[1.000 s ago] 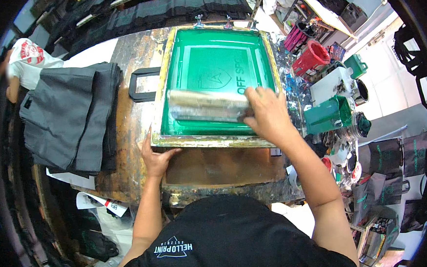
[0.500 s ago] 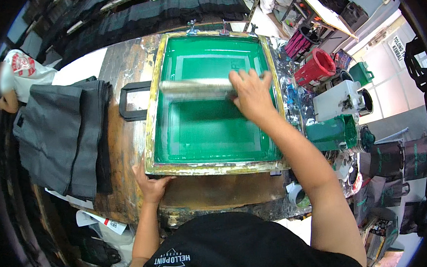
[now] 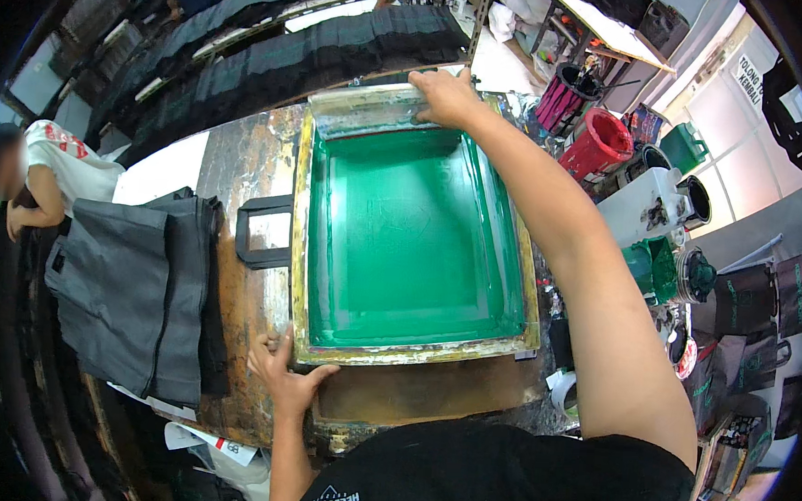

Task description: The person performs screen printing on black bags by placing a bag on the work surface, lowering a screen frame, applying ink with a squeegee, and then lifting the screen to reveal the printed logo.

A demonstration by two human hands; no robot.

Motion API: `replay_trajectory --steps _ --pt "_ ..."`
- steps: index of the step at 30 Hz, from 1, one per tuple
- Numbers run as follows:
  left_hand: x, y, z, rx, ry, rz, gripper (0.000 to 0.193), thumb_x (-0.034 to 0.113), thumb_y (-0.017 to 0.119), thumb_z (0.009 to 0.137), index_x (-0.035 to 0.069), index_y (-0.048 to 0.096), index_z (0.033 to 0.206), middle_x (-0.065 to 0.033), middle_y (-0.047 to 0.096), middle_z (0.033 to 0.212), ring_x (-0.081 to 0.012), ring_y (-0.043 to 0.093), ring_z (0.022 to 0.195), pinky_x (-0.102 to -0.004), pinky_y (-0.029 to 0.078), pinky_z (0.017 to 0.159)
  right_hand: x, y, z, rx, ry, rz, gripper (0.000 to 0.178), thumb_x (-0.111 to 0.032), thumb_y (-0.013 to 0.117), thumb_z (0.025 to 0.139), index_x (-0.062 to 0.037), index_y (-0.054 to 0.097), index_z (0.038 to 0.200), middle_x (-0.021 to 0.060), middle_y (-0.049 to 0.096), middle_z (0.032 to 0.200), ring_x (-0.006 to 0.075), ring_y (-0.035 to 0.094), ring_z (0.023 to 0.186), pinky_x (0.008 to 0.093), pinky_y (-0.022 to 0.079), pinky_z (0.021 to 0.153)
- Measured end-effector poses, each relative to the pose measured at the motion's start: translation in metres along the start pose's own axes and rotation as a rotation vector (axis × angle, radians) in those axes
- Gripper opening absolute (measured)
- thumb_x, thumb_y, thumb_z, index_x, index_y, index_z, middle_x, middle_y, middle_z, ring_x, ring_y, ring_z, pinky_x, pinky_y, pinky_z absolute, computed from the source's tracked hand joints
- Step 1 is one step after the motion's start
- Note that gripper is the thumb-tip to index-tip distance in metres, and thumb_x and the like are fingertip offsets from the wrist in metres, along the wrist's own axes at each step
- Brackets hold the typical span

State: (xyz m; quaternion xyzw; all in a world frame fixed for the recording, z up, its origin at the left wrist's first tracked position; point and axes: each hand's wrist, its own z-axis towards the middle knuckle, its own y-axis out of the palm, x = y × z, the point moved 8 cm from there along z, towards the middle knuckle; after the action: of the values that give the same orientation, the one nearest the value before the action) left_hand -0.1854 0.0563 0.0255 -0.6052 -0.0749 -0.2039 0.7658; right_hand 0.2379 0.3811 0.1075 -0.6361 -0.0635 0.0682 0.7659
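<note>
A wood-framed printing screen (image 3: 529, 327) lies on the worktable, its mesh coated with green ink (image 3: 401, 250). At its far end, my right hand (image 3: 449, 99) is closed around the right end of a wide squeegee (image 3: 364, 109), which lies crosswise and tilted near the far rim. My left hand (image 3: 288, 372) is at the frame's near left corner, thumb and fingers spread on either side of it. A black bag handle (image 3: 248, 232) sticks out from under the left side of the screen.
Dark fabric bags (image 3: 124, 279) are stacked on the left of the stained table (image 3: 241, 310); a person in white (image 3: 71, 161) is beyond them. A red bucket (image 3: 601, 139), a pink-streaked pot (image 3: 567, 95) and a green-smeared container (image 3: 652, 270) stand at right. Racks of dark bags (image 3: 340, 49) lie behind.
My right hand has moved the squeegee from mid-screen to the far end. My left hand stays at the near left corner. The whole view has shifted slightly.
</note>
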Motion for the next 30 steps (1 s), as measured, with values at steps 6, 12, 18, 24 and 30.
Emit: replay_trajectory --steps 6,12,18,24,30 --pt "0.044 -0.045 0.131 0.166 0.323 -0.186 0.111 0.095 0.063 0.072 0.009 0.067 0.143 -0.0185 0.059 0.127 -0.0368 0.052 0.121 -0.0548 0.033 0.106 -0.013 -0.03 -0.04 0.296 0.003 -0.089 0.057 -0.025 0.086 0.081 -0.0164 0.06 0.132 0.0039 0.069 0.118 0.0272 0.064 0.118 0.0635 0.041 0.099" --pt "0.158 -0.015 0.285 0.224 0.567 -0.128 0.092 0.08 0.07 0.082 0.009 0.068 0.141 -0.0195 0.062 0.136 -0.0383 0.053 0.131 -0.0541 0.036 0.112 -0.009 0.01 -0.062 0.477 0.021 -0.186 0.042 -0.018 0.072 0.087 -0.0162 0.066 0.128 0.0045 0.069 0.109 0.0273 0.065 0.11 0.0572 0.045 0.096" --pt "0.168 0.081 0.362 0.199 0.543 0.217 0.083 0.08 0.062 0.087 0.004 0.075 0.118 -0.0159 0.072 0.114 -0.0336 0.067 0.111 -0.0489 0.048 0.098 -0.026 0.01 -0.046 0.382 -0.045 -0.134 0.051 -0.014 0.077 0.081 -0.0149 0.064 0.13 0.0044 0.069 0.108 0.0271 0.066 0.104 0.049 0.05 0.091" --pt "0.18 0.085 0.34 0.394 0.676 0.228 0.068 0.074 0.064 0.089 0.007 0.07 0.085 -0.0087 0.073 0.086 -0.0295 0.072 0.082 -0.0441 0.055 0.076 -0.021 0.01 -0.066 0.401 -0.05 -0.195 0.055 -0.028 0.088 0.077 -0.0149 0.061 0.123 0.005 0.068 0.11 0.0268 0.068 0.107 0.0447 0.052 0.087" --pt "0.172 0.075 0.3 0.338 0.658 0.238 0.066 0.074 0.067 0.087 0.009 0.065 0.079 -0.0074 0.068 0.078 -0.0278 0.07 0.075 -0.0424 0.055 0.07 -0.045 0.005 -0.102 0.336 -0.03 -0.188 0.038 -0.019 0.076 0.084 -0.0157 0.062 0.118 0.0049 0.068 0.104 0.0272 0.069 0.102 0.0458 0.051 0.082"
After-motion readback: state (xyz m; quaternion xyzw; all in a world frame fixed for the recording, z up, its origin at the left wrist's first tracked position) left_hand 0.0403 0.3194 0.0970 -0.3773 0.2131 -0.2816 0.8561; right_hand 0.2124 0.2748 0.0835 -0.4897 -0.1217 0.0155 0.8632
